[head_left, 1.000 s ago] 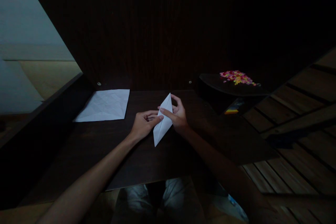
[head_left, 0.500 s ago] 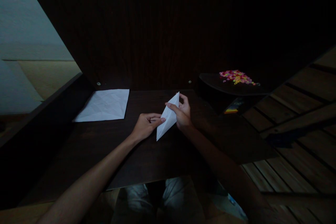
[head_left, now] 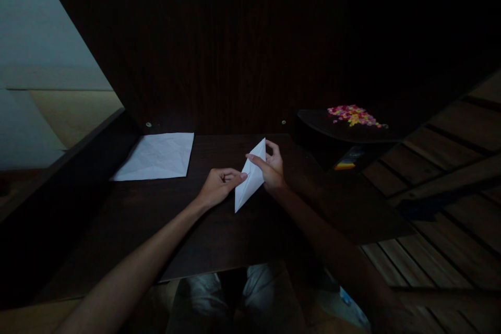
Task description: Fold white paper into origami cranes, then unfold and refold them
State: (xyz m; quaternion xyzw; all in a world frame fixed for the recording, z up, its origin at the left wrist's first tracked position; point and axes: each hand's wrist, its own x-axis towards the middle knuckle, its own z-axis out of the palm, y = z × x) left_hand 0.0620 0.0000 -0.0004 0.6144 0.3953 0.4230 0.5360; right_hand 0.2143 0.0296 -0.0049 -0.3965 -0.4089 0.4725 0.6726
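Observation:
A white folded paper [head_left: 252, 177], a narrow diamond with pointed ends, is held slanted above the dark desk [head_left: 203, 250]. My right hand [head_left: 273, 168] grips it from the right, its thumb lying across the front face and its fingers behind. At the lower left edge, my left hand [head_left: 219, 186] pinches the paper with thumb and fingers, the thumb tip on a crease. Left of my hands, a flat white sheet [head_left: 156, 156] with crease marks rests on the desk.
A dark upright panel [head_left: 235, 52] closes off the back, and a low side wall [head_left: 70, 172] runs along the left. On the rounded shelf [head_left: 317, 122] at right lies a pile of small pink, red and yellow pieces [head_left: 354, 115]. Slatted wood [head_left: 442, 209] is farther right.
The folded paper has tilted a little, its top tip shifting slightly left and its lower tip slightly down. Both hands keep their hold, with the left thumb moved up a bit.

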